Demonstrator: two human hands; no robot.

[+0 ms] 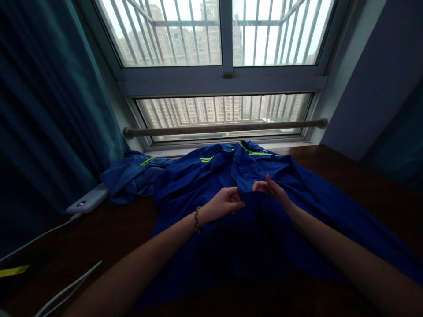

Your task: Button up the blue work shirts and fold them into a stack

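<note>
A blue jacket (pixel 194 176) with yellow-green stripes is spread over the dark wooden surface, one sleeve reaching toward the lower right. My left hand (pixel 226 203), with a beaded bracelet at the wrist, has its fingers closed on an edge of cloth near the middle of the front. Close by on the right, my right hand (pixel 272 191) has its fingers curled at the same raised edge, with the thumb sticking up. A short stretch of fabric spans between the two hands. Some fingertips are hidden by the cloth and shadow.
A white device (pixel 89 199) with a cable lies at the left beside a bunched blue sleeve (pixel 132 176). Another white cable (pixel 71 288) and a yellow strip (pixel 15 270) are nearer me. A blue curtain (pixel 49 101) hangs left; a rail (pixel 224 128) crosses the window.
</note>
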